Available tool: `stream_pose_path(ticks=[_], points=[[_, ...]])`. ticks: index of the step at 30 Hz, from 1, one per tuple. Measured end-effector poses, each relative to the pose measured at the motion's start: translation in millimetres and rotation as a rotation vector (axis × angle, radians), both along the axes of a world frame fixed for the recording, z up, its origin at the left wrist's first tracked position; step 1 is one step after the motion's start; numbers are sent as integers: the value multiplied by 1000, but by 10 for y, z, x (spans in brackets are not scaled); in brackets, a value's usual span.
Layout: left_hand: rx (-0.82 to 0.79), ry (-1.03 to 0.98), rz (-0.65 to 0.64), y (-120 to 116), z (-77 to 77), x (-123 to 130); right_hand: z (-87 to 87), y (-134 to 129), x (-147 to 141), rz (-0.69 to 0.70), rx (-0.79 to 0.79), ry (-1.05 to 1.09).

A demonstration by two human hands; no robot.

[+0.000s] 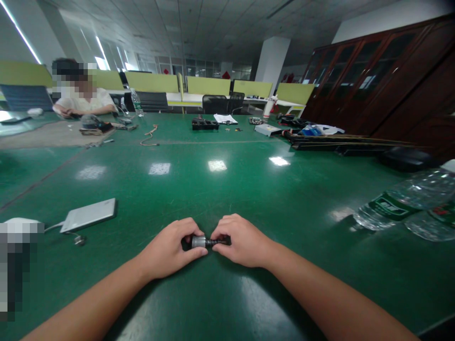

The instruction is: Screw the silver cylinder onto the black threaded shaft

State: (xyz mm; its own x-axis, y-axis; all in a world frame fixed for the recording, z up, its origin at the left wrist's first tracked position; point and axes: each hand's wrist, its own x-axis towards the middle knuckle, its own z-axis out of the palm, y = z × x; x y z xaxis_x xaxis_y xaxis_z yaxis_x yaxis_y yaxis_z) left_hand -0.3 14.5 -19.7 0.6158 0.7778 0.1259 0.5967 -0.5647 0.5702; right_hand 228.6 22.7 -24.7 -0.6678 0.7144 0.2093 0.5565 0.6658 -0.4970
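Observation:
Low over the green table, my left hand (pixel 177 248) is closed around a small silver metal cylinder with a dark ribbed shaft (pixel 199 242). That shaft sticks out to the right, towards my other hand. My right hand (pixel 240 241) pinches the far end of the shaft between thumb and fingers, and its tip is hidden there. The piece lies roughly level between both hands. Whether it touches the tabletop, I cannot tell.
A silver power bank (pixel 88 215) with cables lies left of my arm. Clear water bottles (pixel 391 206) lie at the right. Farther back are a black tray (pixel 205 124), a clipboard (pixel 225 119) and long dark bars (pixel 330 142). A person (pixel 85 99) sits at the far left.

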Motion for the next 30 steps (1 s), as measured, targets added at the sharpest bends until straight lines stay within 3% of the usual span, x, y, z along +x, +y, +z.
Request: stream_pose_path(ticks=[23,30], points=[[-16,-1,18,-9,31,14,94,23,89,-14,-48,-61],[-24,-8,24,-9,44,7,178,83,247,-30,-73,-143]])
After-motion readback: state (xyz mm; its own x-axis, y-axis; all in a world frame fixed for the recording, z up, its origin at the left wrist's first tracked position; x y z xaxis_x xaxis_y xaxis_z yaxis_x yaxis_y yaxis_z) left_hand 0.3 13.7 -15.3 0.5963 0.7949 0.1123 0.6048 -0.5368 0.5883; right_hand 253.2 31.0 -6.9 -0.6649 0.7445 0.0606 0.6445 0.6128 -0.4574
